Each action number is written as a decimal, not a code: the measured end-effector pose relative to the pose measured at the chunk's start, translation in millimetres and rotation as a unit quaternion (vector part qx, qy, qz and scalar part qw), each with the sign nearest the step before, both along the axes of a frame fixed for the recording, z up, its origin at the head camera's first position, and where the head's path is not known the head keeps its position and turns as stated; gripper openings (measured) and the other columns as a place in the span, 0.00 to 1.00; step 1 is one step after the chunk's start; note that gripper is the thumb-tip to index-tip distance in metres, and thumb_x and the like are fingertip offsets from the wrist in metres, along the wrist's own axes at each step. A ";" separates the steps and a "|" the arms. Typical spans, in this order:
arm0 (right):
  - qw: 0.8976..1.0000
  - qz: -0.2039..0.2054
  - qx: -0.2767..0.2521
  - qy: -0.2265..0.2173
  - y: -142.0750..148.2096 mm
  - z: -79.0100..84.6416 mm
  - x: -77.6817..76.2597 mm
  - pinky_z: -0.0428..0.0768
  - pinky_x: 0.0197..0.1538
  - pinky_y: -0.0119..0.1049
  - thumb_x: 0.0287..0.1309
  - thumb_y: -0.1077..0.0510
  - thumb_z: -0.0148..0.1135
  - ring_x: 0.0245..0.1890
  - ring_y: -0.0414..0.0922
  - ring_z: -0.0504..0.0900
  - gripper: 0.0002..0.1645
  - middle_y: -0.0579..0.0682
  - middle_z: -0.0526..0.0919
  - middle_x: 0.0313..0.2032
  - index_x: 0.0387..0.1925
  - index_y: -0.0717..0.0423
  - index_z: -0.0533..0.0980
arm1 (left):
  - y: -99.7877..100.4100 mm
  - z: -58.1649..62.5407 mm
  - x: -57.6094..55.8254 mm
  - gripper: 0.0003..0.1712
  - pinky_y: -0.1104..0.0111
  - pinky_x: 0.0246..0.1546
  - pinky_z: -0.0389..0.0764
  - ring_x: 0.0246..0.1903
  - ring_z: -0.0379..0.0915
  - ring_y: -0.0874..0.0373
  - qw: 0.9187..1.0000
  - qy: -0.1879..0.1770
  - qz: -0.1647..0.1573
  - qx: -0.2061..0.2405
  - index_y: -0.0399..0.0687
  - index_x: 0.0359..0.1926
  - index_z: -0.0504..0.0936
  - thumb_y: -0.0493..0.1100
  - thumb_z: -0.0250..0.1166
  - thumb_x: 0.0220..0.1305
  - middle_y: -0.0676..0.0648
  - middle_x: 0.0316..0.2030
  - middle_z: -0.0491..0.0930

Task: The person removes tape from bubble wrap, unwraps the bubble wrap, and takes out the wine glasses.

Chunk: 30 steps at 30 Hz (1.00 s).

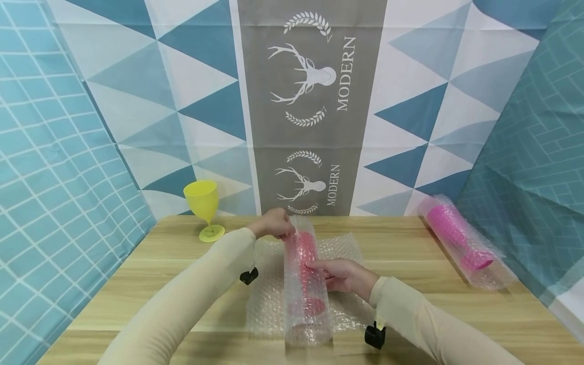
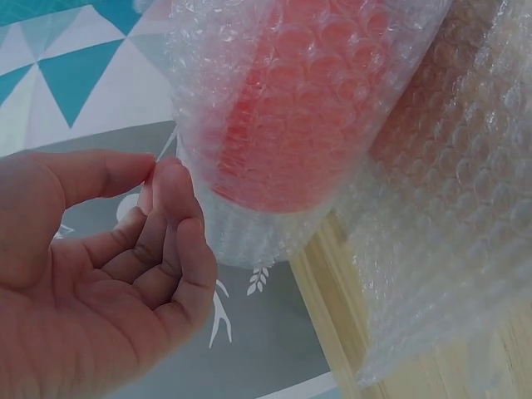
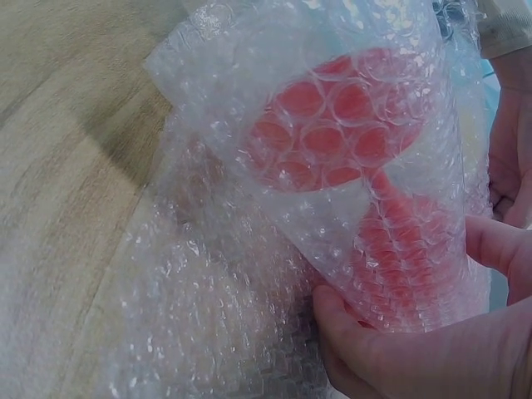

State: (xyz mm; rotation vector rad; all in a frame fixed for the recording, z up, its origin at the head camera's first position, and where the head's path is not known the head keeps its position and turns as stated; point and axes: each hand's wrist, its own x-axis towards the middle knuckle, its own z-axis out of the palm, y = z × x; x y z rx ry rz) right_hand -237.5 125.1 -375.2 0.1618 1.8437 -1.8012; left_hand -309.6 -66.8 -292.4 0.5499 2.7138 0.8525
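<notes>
A red goblet lies rolled inside clear bubble wrap, its cup toward the far side and its round foot toward the near side. My left hand is at the far end of the roll. In the left wrist view, its thumb and forefinger pinch a thin clear edge running to the wrap; whether this edge is film or tape is hard to tell. My right hand grips the roll from the right, thumb on top and fingers at its side. Under the roll spreads a flat part of bubble wrap.
At the back left of the wooden table stands a yellow goblet. A pink goblet in bubble wrap lies near the right edge. Patterned cloth hangs right behind the table, with tiled-pattern cloth at the left.
</notes>
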 end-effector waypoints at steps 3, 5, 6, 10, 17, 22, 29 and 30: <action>1.000 -0.001 0.003 0.000 -0.6 -0.3 -0.6 0.83 0.56 0.39 0.66 0.52 0.59 0.37 0.40 0.82 0.24 0.49 0.81 0.34 0.54 0.68 0.71 | -3.6 0.2 0.4 0.18 0.74 0.25 0.80 0.17 0.70 0.64 1.000 0.000 -0.002 0.005 0.46 0.12 0.73 0.35 0.59 0.57 0.53 0.14 0.76; 1.000 -0.001 0.004 0.001 -1.0 -0.5 -0.3 0.83 0.55 0.38 0.66 0.53 0.59 0.37 0.40 0.82 0.23 0.49 0.82 0.34 0.53 0.67 0.72 | -6.1 0.0 1.0 0.17 0.74 0.25 0.80 0.16 0.69 0.65 1.000 -0.002 -0.002 0.008 0.46 0.12 0.73 0.35 0.59 0.57 0.53 0.13 0.75; 1.000 -0.002 0.005 0.001 -1.3 -0.6 -0.1 0.83 0.55 0.38 0.66 0.53 0.59 0.37 0.40 0.82 0.23 0.49 0.82 0.34 0.53 0.67 0.72 | -7.5 0.0 1.5 0.17 0.74 0.25 0.80 0.16 0.69 0.65 1.000 -0.003 -0.001 0.011 0.46 0.13 0.73 0.35 0.59 0.57 0.54 0.13 0.75; 1.000 -0.008 0.008 0.004 -2.4 -1.0 1.4 0.83 0.56 0.40 0.66 0.53 0.59 0.38 0.42 0.83 0.24 0.50 0.82 0.36 0.54 0.68 0.71 | -13.9 -2.1 1.5 0.17 0.77 0.23 0.78 0.16 0.69 0.66 1.000 -0.009 0.000 0.021 0.45 0.13 0.73 0.35 0.58 0.60 0.54 0.13 0.75; 1.000 -0.017 0.013 0.003 -3.0 -2.0 3.8 0.81 0.61 0.45 0.65 0.53 0.61 0.42 0.44 0.83 0.29 0.54 0.81 0.40 0.58 0.70 0.69 | -32.3 -6.3 3.2 0.14 0.74 0.28 0.81 0.19 0.74 0.63 0.999 -0.023 0.015 0.029 0.42 0.17 0.76 0.35 0.60 0.61 0.52 0.16 0.78; 1.000 -0.015 0.010 0.004 -2.5 -3.1 5.0 0.81 0.60 0.44 0.65 0.53 0.61 0.40 0.43 0.82 0.27 0.52 0.80 0.38 0.56 0.70 0.69 | -50.4 -11.4 6.5 0.15 0.74 0.29 0.80 0.21 0.73 0.64 0.999 -0.020 0.024 0.021 0.39 0.19 0.78 0.36 0.59 0.63 0.51 0.17 0.78; 1.000 -0.018 0.006 0.004 -3.4 -2.7 5.7 0.80 0.61 0.45 0.65 0.54 0.60 0.40 0.44 0.82 0.25 0.52 0.81 0.38 0.55 0.70 0.69 | -72.2 -19.1 12.0 0.15 0.76 0.26 0.76 0.19 0.69 0.65 0.999 -0.015 0.028 0.029 0.38 0.18 0.76 0.34 0.57 0.62 0.54 0.14 0.73; 1.000 -0.017 0.006 0.003 -3.7 -2.2 6.0 0.80 0.62 0.45 0.65 0.54 0.60 0.40 0.44 0.82 0.26 0.53 0.81 0.38 0.55 0.70 0.69 | -75.1 -20.9 12.0 0.15 0.76 0.25 0.75 0.18 0.69 0.65 0.999 -0.012 0.029 0.028 0.38 0.17 0.76 0.34 0.57 0.61 0.54 0.14 0.73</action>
